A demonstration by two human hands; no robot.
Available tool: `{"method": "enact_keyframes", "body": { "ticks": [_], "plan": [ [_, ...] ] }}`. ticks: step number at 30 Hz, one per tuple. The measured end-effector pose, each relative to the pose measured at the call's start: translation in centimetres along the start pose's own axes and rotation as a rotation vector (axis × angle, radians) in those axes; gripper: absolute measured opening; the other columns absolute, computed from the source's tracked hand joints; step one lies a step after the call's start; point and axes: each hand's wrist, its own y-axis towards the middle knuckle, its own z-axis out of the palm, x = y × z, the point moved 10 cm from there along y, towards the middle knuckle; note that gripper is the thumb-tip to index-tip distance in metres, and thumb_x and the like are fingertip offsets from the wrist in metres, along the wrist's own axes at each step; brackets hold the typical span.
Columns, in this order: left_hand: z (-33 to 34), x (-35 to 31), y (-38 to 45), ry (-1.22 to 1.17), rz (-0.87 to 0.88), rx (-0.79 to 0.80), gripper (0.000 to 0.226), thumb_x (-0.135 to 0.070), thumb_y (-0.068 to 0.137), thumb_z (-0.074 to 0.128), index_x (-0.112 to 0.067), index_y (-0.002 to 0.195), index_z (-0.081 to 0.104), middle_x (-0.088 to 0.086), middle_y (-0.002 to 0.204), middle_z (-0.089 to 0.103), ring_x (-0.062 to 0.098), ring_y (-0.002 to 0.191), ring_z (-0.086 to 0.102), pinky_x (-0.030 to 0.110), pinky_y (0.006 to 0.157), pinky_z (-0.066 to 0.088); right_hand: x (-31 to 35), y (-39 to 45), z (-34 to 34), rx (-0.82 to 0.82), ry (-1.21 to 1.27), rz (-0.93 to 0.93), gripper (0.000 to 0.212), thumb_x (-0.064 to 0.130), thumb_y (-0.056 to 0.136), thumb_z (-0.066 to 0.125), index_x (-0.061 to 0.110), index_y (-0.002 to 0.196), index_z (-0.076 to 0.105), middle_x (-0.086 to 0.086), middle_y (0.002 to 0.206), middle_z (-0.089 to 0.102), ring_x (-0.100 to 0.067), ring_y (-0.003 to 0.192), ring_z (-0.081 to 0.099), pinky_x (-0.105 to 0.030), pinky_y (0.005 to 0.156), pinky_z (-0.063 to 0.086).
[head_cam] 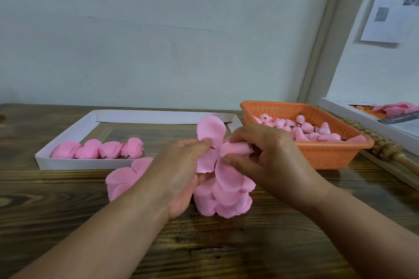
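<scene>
My left hand (181, 172) pinches a pink petal layer (210, 133) just above the wooden table, thumb on top of the petals. My right hand (267, 154) grips a pink flower bud (235, 148) and holds it against the middle of that layer. Under both hands lies a loose pile of pink petals (224, 199). A second petal stack (122, 179) lies flat to the left of my left wrist.
A shallow white cardboard tray (68, 133) at the back left holds several finished pink flowers (97, 148). An orange plastic basket (317, 152) at the right holds several pink buds. A wooden roller (383, 149) and a white box (367, 120) lie at the far right.
</scene>
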Motion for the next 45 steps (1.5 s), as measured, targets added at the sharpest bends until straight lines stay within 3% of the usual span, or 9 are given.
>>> {"method": "enact_keyframes", "body": {
  "ticks": [4, 10, 14, 19, 21, 25, 30, 34, 45],
  "plan": [
    [-0.1, -0.4, 0.0, 0.181, 0.061, -0.022, 0.028, -0.026, 0.097, 0.050, -0.014, 0.085, 0.073, 0.006, 0.085, 0.075, 0.017, 0.078, 0.071, 0.031, 0.064, 0.057, 0.3, -0.1, 0.8, 0.062, -0.023, 0.011, 0.016, 0.015, 0.080, 0.072, 0.010, 0.095, 0.069, -0.001, 0.082, 0.062, -0.015, 0.072, 0.054, -0.037, 0.065, 0.048],
    [0.1, -0.5, 0.0, 0.275, 0.058, -0.022, 0.035, -0.029, 0.099, 0.047, -0.018, 0.081, 0.075, 0.004, 0.086, 0.076, 0.022, 0.092, 0.070, 0.041, 0.091, 0.052, 0.3, -0.2, 0.8, 0.103, -0.016, 0.038, 0.010, 0.005, 0.083, 0.063, 0.009, 0.091, 0.065, 0.001, 0.071, 0.061, -0.011, 0.063, 0.055, -0.027, 0.057, 0.044],
    [1.0, -0.2, -0.2, 0.348, 0.079, 0.065, 0.033, -0.031, 0.100, 0.043, -0.019, 0.095, 0.073, 0.001, 0.090, 0.076, 0.020, 0.093, 0.070, 0.033, 0.078, 0.055, -0.5, 0.2, 1.2, 0.118, -0.043, 0.109, 0.007, 0.007, 0.081, 0.066, 0.013, 0.084, 0.064, 0.012, 0.056, 0.047, -0.002, 0.051, 0.045, -0.018, 0.051, 0.038],
    [1.2, -0.1, -0.7, 0.375, 0.095, 0.096, 0.033, -0.027, 0.100, 0.043, -0.018, 0.093, 0.074, 0.002, 0.093, 0.075, 0.020, 0.095, 0.069, 0.034, 0.087, 0.053, -2.1, 0.4, 0.3, 0.062, 0.040, 0.232, 0.048, 0.021, 0.075, 0.074, 0.023, 0.119, 0.054, 0.010, 0.077, 0.053, -0.001, 0.065, 0.047, -0.011, 0.068, 0.035],
    [1.2, -0.2, -0.8, 0.371, 0.096, 0.116, 0.032, -0.025, 0.100, 0.045, -0.016, 0.092, 0.074, 0.006, 0.096, 0.074, 0.025, 0.100, 0.067, 0.042, 0.095, 0.048, -2.3, 0.5, 0.5, 0.117, 0.022, 0.240, 0.041, 0.029, 0.074, 0.074, 0.025, 0.112, 0.058, 0.014, 0.085, 0.050, -0.002, 0.070, 0.046, -0.011, 0.062, 0.038],
    [1.1, -0.5, -1.0, 0.362, 0.101, 0.126, 0.020, -0.024, 0.084, 0.060, -0.006, 0.084, 0.071, 0.012, 0.089, 0.071, 0.026, 0.087, 0.064, 0.038, 0.079, 0.046, -2.8, 0.2, 0.3, 0.074, 0.131, 0.287, 0.033, 0.031, 0.071, 0.076, 0.025, 0.098, 0.059, 0.010, 0.082, 0.054, -0.002, 0.066, 0.049, -0.016, 0.058, 0.042],
    [0.4, 0.2, -1.0, 0.314, 0.070, 0.049, 0.033, -0.020, 0.098, 0.047, -0.014, 0.082, 0.075, 0.015, 0.091, 0.073, 0.036, 0.095, 0.067, 0.054, 0.087, 0.049, -1.2, -0.4, -0.4, -0.074, 0.024, 0.196, 0.028, 0.025, 0.070, 0.078, 0.017, 0.088, 0.059, 0.009, 0.071, 0.053, -0.006, 0.059, 0.046, -0.025, 0.053, 0.041],
    [0.3, 1.1, -1.0, 0.282, 0.040, 0.008, 0.035, -0.020, 0.098, 0.047, -0.015, 0.078, 0.076, 0.011, 0.083, 0.075, 0.026, 0.084, 0.071, 0.042, 0.078, 0.058, -0.1, -0.7, 1.2, -0.047, 0.046, 0.121, 0.009, 0.015, 0.079, 0.071, 0.012, 0.075, 0.063, 0.004, 0.065, 0.056, -0.011, 0.059, 0.050, -0.027, 0.052, 0.043],
    [-0.5, 1.2, -0.6, 0.103, 0.033, -0.016, 0.029, -0.021, 0.096, 0.047, -0.001, 0.097, 0.067, 0.030, 0.085, 0.067, 0.040, 0.067, 0.062, 0.050, 0.070, 0.049, 0.3, -2.2, 2.0, -0.165, -0.009, 0.063, 0.014, 0.011, 0.074, 0.072, 0.005, 0.073, 0.059, -0.001, 0.070, 0.053, -0.017, 0.057, 0.049, -0.040, 0.046, 0.045]
  ]
}}
